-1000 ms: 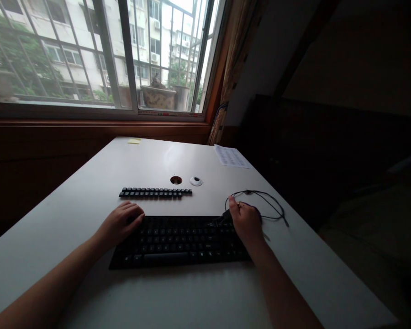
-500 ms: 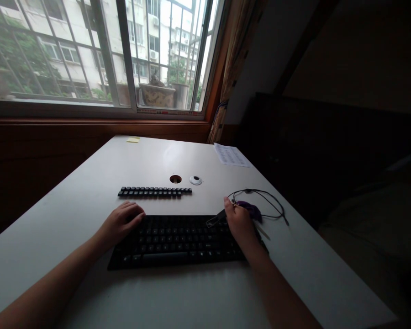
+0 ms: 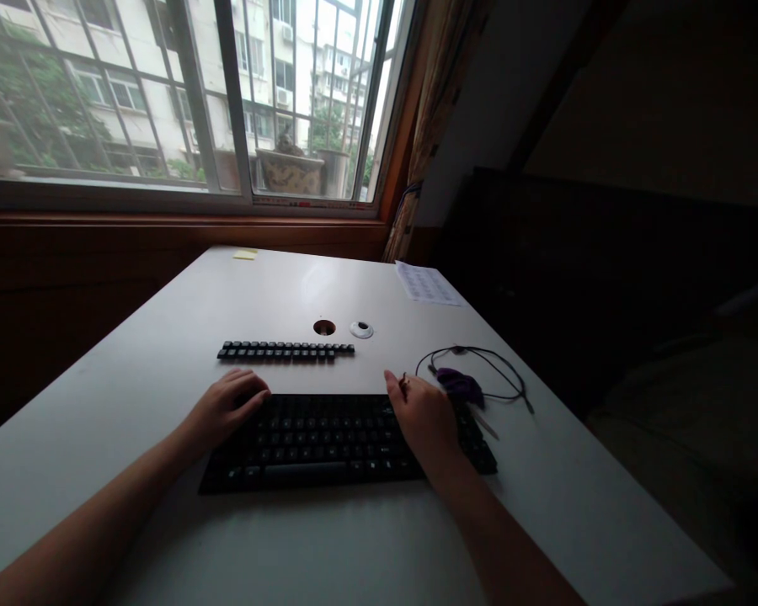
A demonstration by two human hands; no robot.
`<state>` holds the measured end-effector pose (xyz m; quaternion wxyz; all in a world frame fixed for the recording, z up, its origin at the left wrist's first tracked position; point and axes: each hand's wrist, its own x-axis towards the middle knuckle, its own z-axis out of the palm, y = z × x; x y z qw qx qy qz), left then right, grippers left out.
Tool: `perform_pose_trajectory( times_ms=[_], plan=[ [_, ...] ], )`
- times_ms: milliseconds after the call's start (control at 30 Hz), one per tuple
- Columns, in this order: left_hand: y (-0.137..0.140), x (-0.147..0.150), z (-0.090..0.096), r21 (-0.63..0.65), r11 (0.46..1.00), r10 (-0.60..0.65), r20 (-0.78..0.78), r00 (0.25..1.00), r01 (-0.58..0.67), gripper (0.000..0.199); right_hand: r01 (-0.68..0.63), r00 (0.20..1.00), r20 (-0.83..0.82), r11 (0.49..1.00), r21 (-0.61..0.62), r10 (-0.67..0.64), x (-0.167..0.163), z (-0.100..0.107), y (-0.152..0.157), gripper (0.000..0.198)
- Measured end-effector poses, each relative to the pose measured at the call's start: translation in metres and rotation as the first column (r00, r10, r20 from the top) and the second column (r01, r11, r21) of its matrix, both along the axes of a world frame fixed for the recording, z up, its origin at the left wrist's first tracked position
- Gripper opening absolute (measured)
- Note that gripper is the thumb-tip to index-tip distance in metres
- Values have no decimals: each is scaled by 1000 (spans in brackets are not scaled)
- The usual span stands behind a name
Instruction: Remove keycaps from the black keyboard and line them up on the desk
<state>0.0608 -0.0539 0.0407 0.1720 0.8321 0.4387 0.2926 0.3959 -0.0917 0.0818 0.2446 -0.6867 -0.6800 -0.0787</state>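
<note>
A black keyboard lies flat on the white table in front of me. My left hand is closed around its far left corner. Over the keyboard's right part is my right hand, its fingers closed on the keycap puller seen a moment ago, now mostly hidden by the hand. A small brass-coloured bit shows at its fingers. Beyond the keyboard, loose black keycaps stand in two rows.
A coiled black cable, a purple cloth pouch and a thin stick-like tool lie right of the keyboard. Farther back are a cable hole, its white cover, printed paper and yellow notes.
My right hand has moved left over the keyboard and turned, so the puller's black handle and wire loops are now hidden. My left hand has stayed on the corner.
</note>
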Motion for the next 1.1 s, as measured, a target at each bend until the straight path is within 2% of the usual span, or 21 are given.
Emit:
perform_pose_trajectory(
  times_ms=[100,267,433,567,667,933,1000,1100],
  plan=[
    [1,0,0,-2,1000,-11,-13,1000,11,23,18,1000,4,1000,-19,-18,3,1,1,47],
    [1,-1,-1,12,1000,-17,-28,999,17,23,-9,989,-150,996,-89,-4,19,0,8,51],
    [2,-1,-1,32,999,-15,-35,999,16,23,-65,958,-285,994,-91,37,23,-4,11,52],
    [2,-2,-2,32,999,-11,-37,999,12,22,-61,949,-314,994,-88,30,23,-6,12,53],
    [2,-2,-2,31,999,-9,-35,999,10,21,-28,965,-261,997,-77,7,20,-6,10,51],
    [2,-1,-1,24,1000,-12,-48,999,14,22,37,998,57,998,43,-40,0,-2,0,43],
    [2,-1,-1,23,1000,-9,-48,999,10,22,56,996,74,998,40,-59,0,-1,1,42],
    [2,-2,-2,30,999,-9,-52,999,11,23,77,997,-3,997,-12,-77,6,-1,6,45]
  ],
)
